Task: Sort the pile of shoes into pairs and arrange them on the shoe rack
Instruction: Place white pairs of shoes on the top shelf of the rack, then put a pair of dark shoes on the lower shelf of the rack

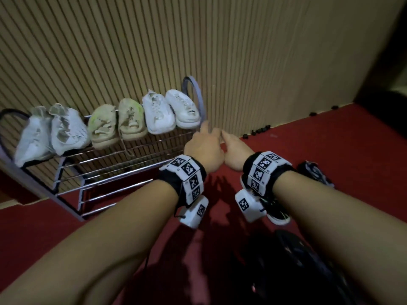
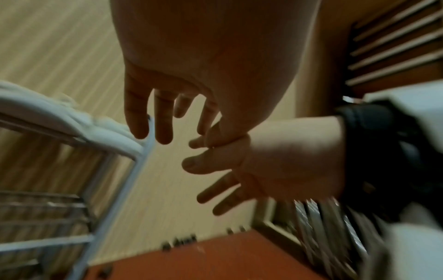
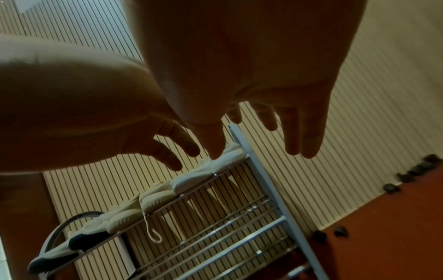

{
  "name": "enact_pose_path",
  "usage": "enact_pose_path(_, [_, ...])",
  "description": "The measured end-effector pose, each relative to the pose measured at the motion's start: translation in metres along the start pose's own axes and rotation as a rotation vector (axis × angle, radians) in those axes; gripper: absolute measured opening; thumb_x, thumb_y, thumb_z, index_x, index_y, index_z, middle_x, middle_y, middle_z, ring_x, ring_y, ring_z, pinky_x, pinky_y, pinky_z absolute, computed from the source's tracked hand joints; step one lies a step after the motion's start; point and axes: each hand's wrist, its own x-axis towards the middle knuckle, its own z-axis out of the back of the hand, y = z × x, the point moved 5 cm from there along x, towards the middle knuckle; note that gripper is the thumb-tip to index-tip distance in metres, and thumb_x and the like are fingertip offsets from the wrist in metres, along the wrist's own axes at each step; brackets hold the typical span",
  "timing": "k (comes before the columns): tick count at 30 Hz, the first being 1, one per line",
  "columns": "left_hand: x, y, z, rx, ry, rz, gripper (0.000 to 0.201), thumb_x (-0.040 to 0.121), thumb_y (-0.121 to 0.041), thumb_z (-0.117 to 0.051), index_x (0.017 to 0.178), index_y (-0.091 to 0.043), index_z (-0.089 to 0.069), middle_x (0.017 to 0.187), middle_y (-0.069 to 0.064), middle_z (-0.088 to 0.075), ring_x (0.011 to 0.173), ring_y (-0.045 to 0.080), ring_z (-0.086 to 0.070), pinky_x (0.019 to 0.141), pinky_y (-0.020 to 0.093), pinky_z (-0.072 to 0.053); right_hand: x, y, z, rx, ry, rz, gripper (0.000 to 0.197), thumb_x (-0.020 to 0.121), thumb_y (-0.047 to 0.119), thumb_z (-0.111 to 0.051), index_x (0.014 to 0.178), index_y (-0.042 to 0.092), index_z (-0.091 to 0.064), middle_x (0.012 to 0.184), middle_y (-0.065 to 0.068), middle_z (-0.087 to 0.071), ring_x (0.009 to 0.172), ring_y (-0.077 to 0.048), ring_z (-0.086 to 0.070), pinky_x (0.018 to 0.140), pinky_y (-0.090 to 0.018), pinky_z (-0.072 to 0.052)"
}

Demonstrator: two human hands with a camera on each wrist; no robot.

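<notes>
A metal shoe rack [image 1: 132,164] stands against the slatted wall. Its top shelf holds three pairs: grey-white sneakers [image 1: 52,130] on the left, beige-green ones [image 1: 119,122] in the middle, white ones [image 1: 169,108] on the right. My left hand [image 1: 204,137] and right hand [image 1: 229,142] hover side by side just off the rack's right end, fingers relaxed and empty. The wrist views show the same spread fingers [image 2: 163,121] [image 3: 292,132] holding nothing, beside the rack post [image 2: 134,174] [image 3: 268,189]. Black shoes lie on the red floor, one [image 1: 277,213] under my right wrist and another [image 1: 315,172] further right.
A dark shoe-like bulk [image 1: 293,260] sits on the red floor near the bottom edge. Small black bits [image 1: 259,129] are scattered along the base of the wall. The rack's lower wire shelves [image 1: 105,190] hold nothing.
</notes>
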Motion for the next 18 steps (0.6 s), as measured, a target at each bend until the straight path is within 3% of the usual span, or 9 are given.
enact_pose_path(6, [-0.047, -0.033, -0.073, 0.023, 0.241, -0.070, 0.061, 0.086, -0.039, -0.055, 0.142, -0.021, -0.036, 0.153, 0.008, -0.023, 0.127, 0.035, -0.047, 0.099, 0.046, -0.046, -0.080, -0.070, 0.000, -0.123, 0.119, -0.189, 0.083, 0.087, 0.035, -0.063, 0.154, 0.024, -0.014, 0.153, -0.017, -0.027, 0.136, -0.032, -0.038, 0.108, -0.036, -0.037])
enact_pose_path(13, [-0.093, -0.041, -0.154, -0.029, 0.473, 0.068, 0.062, 0.081, -0.038, -0.057, 0.138, -0.023, -0.038, 0.152, 0.007, -0.023, 0.127, 0.035, -0.046, 0.102, 0.045, -0.044, -0.131, -0.132, -0.026, 0.004, 0.164, -0.394, 0.081, 0.087, 0.039, -0.064, 0.152, 0.022, -0.019, 0.149, -0.013, -0.039, 0.128, -0.032, -0.048, 0.102, -0.038, -0.043])
enact_pose_path(18, [-0.127, -0.042, -0.206, -0.196, 0.507, 0.176, 0.056, 0.076, -0.042, -0.056, 0.124, -0.014, -0.051, 0.127, 0.015, -0.047, 0.114, 0.037, -0.055, 0.097, 0.043, -0.047, -0.159, -0.166, -0.047, 0.044, 0.206, -0.500, 0.077, 0.088, 0.033, -0.063, 0.152, 0.021, -0.022, 0.144, -0.011, -0.045, 0.120, -0.030, -0.054, 0.095, -0.034, -0.048])
